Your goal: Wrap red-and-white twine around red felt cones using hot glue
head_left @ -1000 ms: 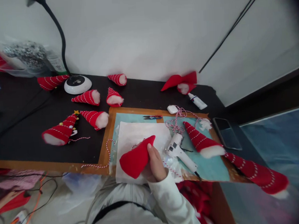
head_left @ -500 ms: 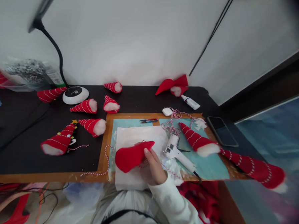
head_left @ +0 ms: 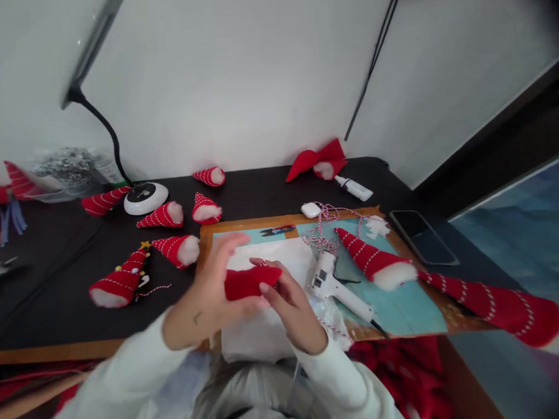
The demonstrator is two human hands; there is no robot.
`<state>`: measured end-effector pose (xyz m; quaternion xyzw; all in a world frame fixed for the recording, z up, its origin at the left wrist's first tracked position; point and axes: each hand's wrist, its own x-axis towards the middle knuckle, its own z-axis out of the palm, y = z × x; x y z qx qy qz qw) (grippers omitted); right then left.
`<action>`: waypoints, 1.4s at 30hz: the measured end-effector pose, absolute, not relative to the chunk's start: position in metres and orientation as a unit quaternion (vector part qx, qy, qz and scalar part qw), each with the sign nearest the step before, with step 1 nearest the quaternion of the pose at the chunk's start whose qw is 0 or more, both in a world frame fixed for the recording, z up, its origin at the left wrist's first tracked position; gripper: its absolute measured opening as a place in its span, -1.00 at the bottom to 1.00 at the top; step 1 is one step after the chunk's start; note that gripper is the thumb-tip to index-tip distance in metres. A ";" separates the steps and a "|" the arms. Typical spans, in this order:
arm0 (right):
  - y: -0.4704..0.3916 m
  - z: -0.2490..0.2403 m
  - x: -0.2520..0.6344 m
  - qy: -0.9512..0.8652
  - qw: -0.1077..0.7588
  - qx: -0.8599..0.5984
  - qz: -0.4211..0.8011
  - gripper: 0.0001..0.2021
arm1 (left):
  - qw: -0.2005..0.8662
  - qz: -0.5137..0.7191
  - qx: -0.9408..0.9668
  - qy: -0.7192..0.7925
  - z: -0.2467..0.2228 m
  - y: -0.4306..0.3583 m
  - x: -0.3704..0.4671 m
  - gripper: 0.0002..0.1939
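Observation:
A red felt cone (head_left: 246,284) is held above the white paper (head_left: 262,335). My right hand (head_left: 291,302) pinches its pointed end between thumb and fingers. Around the wide end is my left hand (head_left: 213,294), slightly blurred, fingers apart and curved; whether it touches the felt I cannot tell. Red-and-white cord shows by the right fingers. To the right a white glue gun (head_left: 337,288) lies on the blue mat (head_left: 401,309), beside a striped red cone (head_left: 371,258) with white stuffing. Small snips (head_left: 277,230) lie behind the paper.
Several stuffed red cones, one a decorated cone (head_left: 120,277), lie at the left near a lamp base (head_left: 146,198). At the right are a phone (head_left: 423,237), a white tube (head_left: 354,188) and a long striped cone (head_left: 505,310). Tangled cord (head_left: 325,216) lies behind the glue gun.
My left hand has come in from out of view to the wide end of the red cone. The cone has turned in my right hand, and the view has shifted slightly.

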<state>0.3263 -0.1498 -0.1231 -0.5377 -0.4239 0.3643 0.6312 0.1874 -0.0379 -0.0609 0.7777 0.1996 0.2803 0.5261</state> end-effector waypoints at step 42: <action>-0.254 -0.183 0.440 -0.425 0.283 -0.824 -0.245 -0.91 | 0.907 0.188 0.343 0.156 -0.138 -0.067 0.187 -0.70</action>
